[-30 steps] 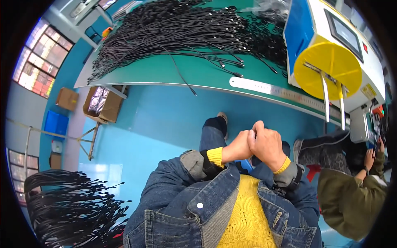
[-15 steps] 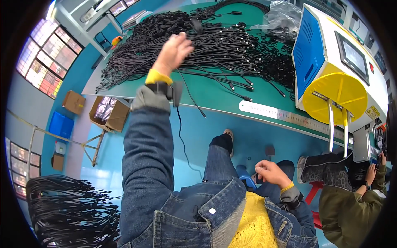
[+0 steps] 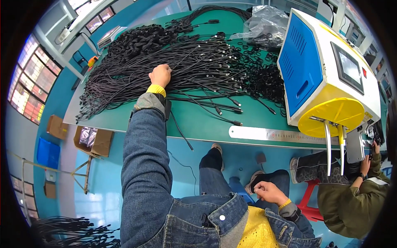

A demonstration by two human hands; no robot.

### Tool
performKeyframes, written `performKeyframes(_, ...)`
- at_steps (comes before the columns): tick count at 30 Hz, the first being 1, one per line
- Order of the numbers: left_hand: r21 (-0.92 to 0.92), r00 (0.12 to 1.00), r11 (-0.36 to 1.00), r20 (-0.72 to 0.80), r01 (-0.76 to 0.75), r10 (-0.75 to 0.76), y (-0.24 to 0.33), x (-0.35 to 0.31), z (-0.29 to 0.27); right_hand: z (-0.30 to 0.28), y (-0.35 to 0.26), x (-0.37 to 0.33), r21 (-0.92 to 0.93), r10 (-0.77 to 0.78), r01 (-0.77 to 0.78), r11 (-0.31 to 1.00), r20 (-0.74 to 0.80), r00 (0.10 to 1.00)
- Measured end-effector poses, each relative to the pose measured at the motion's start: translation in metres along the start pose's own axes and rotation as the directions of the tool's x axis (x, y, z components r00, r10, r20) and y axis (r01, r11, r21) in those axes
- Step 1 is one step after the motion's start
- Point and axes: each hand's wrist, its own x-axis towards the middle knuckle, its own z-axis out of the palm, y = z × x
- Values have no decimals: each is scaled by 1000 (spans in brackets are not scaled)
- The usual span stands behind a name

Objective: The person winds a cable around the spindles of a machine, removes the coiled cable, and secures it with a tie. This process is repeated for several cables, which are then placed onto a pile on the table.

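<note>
On the green table [image 3: 194, 126], a wide heap of straight black cables [image 3: 128, 78] with small light-coloured plug ends lies to the far left and middle. My left hand [image 3: 160, 75] is closed at the near edge of this heap, knuckles up; what its fingers hold, if anything, is hidden. One loose black cable [image 3: 182, 131] hangs over the table's front edge by my left wrist. Coiled black cables [image 3: 144, 39] are piled behind the straight ones. My right hand [image 3: 269, 193] hovers over my lap, its fingers curled together, and nothing shows in them.
A white and blue machine [image 3: 331, 74] with a screen and yellow disc stands on the right. In front of it lies a steel ruler [image 3: 256, 134]. Small black rings [image 3: 264, 78] and a clear plastic bag [image 3: 266, 25] are beside it. Another person's sleeve [image 3: 347, 206] appears at lower right.
My left hand has come down and nearer, from above the heap onto its near edge, and its fingers have closed. The dark blurred thing above it is gone. My right hand stays over the lap.
</note>
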Motion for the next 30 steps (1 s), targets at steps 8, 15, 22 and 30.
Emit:
performKeyframes(8, -430, 771, 731, -602, -531, 206, 42, -80, -72, -8, -1, 6, 23, 4, -4, 1000, 7, 1000)
performKeyframes(15, -460, 733, 613, -134, -642, 667, 102, -289, -92, -5, -84, -52, -427, -717, 627, 652, -617, 326)
performKeyframes(22, -685, 678, 581, 171, -440, 715, 160, -359, -83, -22, -32, -97, -844, -968, 478, 244, -185, 168)
performKeyframes(30, -779, 297, 541, 460, -318, 837, 248, -359, -106, -40, -11, -159, -936, -937, 126, 329, -340, -76)
